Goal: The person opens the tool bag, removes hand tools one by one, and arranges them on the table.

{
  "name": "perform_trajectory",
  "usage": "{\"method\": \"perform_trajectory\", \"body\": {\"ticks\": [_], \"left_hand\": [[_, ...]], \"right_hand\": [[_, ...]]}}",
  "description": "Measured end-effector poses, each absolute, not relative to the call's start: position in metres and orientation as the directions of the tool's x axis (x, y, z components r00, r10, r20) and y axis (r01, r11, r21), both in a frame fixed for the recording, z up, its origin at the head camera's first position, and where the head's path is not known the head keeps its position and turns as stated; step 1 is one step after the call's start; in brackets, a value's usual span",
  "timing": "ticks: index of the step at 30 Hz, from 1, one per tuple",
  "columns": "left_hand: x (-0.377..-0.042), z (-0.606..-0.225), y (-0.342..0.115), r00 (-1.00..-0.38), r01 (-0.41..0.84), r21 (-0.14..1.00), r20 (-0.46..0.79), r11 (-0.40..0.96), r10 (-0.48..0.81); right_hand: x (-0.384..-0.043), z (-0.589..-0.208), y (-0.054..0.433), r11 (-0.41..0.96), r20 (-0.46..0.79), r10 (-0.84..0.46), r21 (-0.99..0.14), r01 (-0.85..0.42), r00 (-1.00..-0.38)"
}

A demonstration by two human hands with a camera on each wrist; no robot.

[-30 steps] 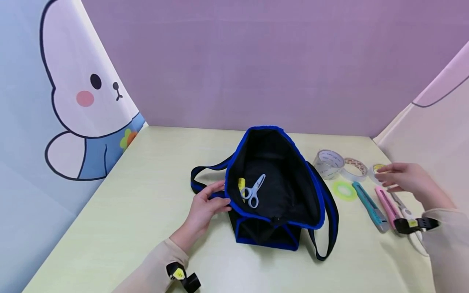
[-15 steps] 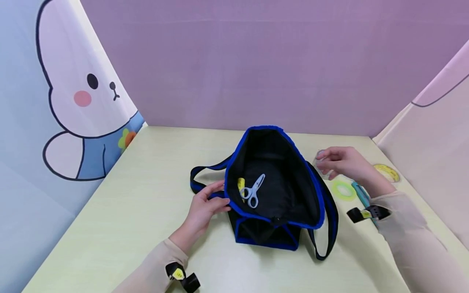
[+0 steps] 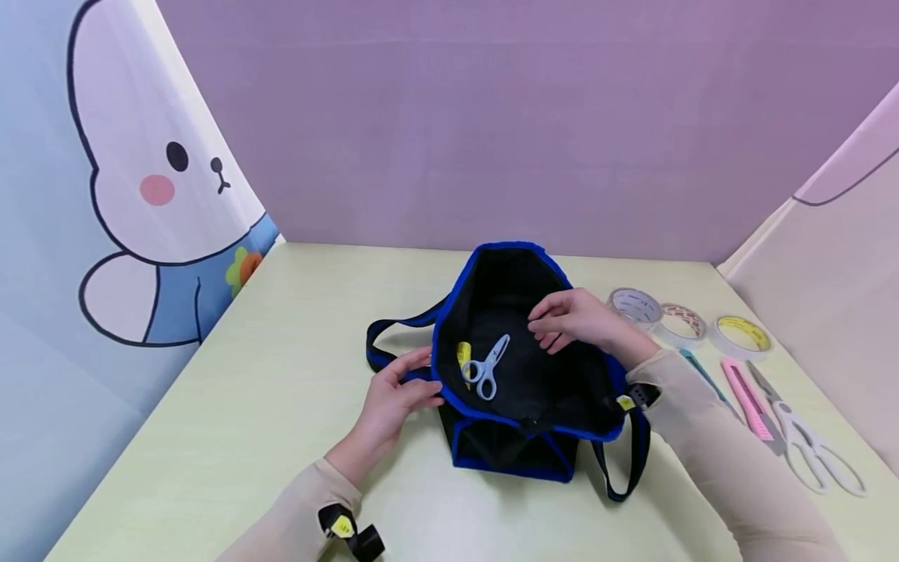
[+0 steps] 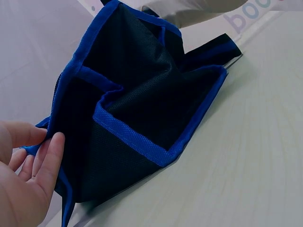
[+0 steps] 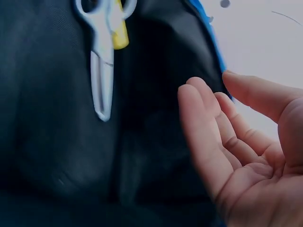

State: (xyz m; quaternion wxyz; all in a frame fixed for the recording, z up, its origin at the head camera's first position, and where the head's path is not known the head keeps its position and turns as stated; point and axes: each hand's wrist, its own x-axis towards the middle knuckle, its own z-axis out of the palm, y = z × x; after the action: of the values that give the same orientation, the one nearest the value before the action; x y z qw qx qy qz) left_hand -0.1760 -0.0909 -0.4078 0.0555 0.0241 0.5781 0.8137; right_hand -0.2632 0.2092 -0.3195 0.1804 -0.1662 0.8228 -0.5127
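Note:
A black tote bag (image 3: 513, 457) with blue trim stands with its mouth open toward me. My left hand (image 3: 399, 402) pinches the bag's left rim between thumb and fingers, as the left wrist view also shows at the blue edge. Over the bag's mouth is my right hand (image 3: 572, 320), its fingers relaxed and apart from the thumb, with nothing between them. Inside the bag lie small light-blue scissors (image 3: 486, 368) beside a yellow object (image 3: 463, 361), partly hidden. In the right wrist view the scissors (image 5: 102, 61) point down, left of my fingers.
At the right lie a wide clear tape roll (image 3: 635, 307), two more tape rolls (image 3: 681, 321), a teal cutter (image 3: 709, 382) partly behind my sleeve, a pink cutter (image 3: 747, 398) and large white-handled scissors (image 3: 808, 441). Bag straps (image 3: 400, 321) loop out at both sides.
My right hand has swept left from over the tape rolls to above the bag's mouth, with nothing seen in it. My left hand has stayed at the rim.

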Motion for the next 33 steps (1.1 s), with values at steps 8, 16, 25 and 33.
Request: {"method": "perform_trajectory", "body": {"ticks": [8, 16, 25, 33], "left_hand": [[-0.177, -0.409, -0.09, -0.993, -0.056, 0.946, -0.019, -0.319, 0.119], [-0.177, -0.408, -0.089, -0.992, -0.062, 0.947, -0.025, -0.316, 0.12], [-0.177, -0.408, -0.089, -0.992, -0.072, 0.944, -0.033, -0.321, 0.125], [-0.178, -0.409, -0.089, -0.991, -0.069, 0.943, -0.029, -0.325, 0.127]], "right_hand": [[-0.274, -0.347, 0.182, 0.516, -0.312, -0.488, -0.856, 0.019, -0.815], [-0.281, -0.37, 0.166, 0.679, -0.496, -0.404, -0.726, 0.11, -0.769], [-0.286, -0.379, 0.154, 0.733, -0.487, -0.336, -0.673, 0.101, -0.806], [-0.291, -0.38, 0.149, 0.748, -0.458, -0.303, -0.658, 0.09, -0.836]]}}
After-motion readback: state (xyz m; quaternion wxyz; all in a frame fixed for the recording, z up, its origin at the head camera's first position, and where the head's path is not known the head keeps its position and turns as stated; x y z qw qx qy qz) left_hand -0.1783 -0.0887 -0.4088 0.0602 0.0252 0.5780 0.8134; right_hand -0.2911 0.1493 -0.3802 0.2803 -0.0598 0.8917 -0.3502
